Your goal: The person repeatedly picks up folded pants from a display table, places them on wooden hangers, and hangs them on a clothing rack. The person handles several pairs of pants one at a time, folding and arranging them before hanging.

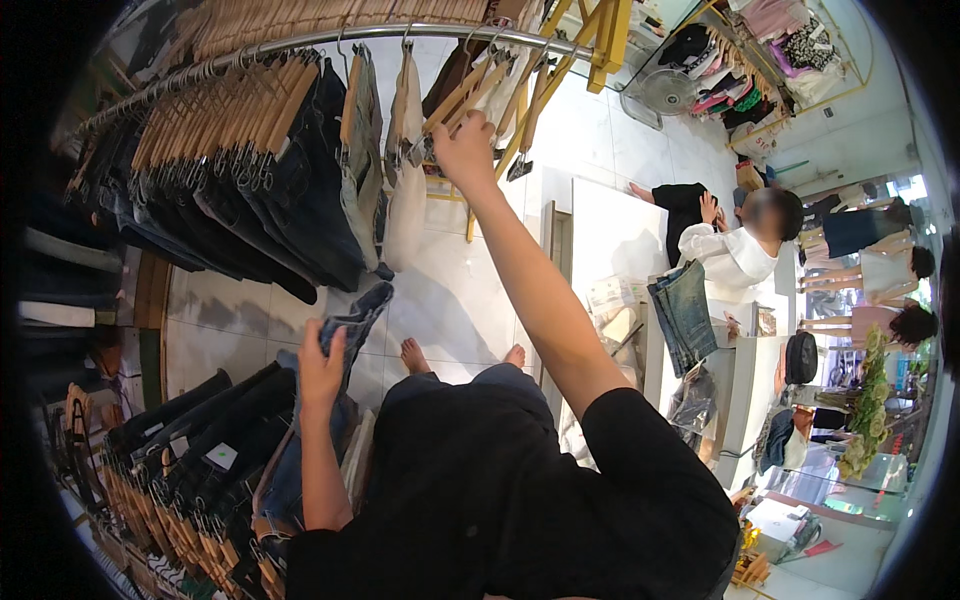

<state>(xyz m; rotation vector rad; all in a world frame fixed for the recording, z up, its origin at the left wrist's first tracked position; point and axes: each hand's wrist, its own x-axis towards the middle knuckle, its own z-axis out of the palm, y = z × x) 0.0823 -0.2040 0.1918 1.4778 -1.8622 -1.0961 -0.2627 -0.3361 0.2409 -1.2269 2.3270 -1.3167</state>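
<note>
My right hand [466, 150] reaches up to the metal clothes rail [450, 30]. Its fingers close at a wooden clip hanger [457, 97] whose metal clip is beside them. Near these fingers hang a cream garment [406, 202] and a grey-green pair of trousers [364, 157]. Lower down, my left hand [322, 367] grips a blue pair of jeans [361, 309], the thumb pointing upward. One leg end of the jeans sticks out past the hand. Part of the denim below is hidden behind my left forearm.
Dark jeans [277, 225] hang tightly on the rail at left; more jeans [225, 442] fill a lower rack beside me. To the right stands a white counter [607, 217] with folded jeans [682, 315]. A person in white [727, 255] sits behind it. A fan [666, 91] stands beyond.
</note>
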